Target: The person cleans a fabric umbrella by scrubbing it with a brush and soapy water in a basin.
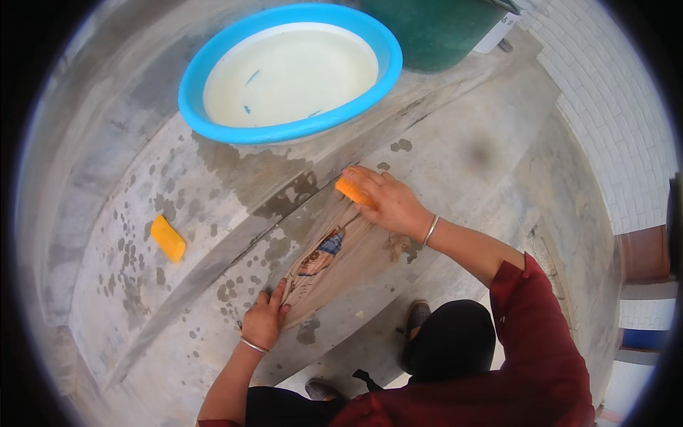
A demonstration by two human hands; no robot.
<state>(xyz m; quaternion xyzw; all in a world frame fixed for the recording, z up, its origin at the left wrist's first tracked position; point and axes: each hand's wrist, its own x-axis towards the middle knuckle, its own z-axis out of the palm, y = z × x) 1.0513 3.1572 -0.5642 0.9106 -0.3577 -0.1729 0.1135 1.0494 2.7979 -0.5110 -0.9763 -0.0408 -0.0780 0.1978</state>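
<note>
A beige cloth garment (347, 267) with a printed patch lies stretched over the grey concrete. At its lower left end, my left hand (265, 319) grips the cloth edge between thumb and fingers. My right hand (392, 205) is at the garment's upper end, closed around an orange block (353, 192), perhaps soap or a brush, which touches the fabric. The block's far side is hidden under my fingers. A yellow-orange block (168, 238) lies apart on the concrete at the left.
A blue-rimmed basin (291, 132) of cloudy water stands beyond the garment. Behind it at the right is a dark green container (432, 37). A raised concrete ridge (208, 277) runs diagonally past the cloth. White brick wall (603, 107) bounds the right side.
</note>
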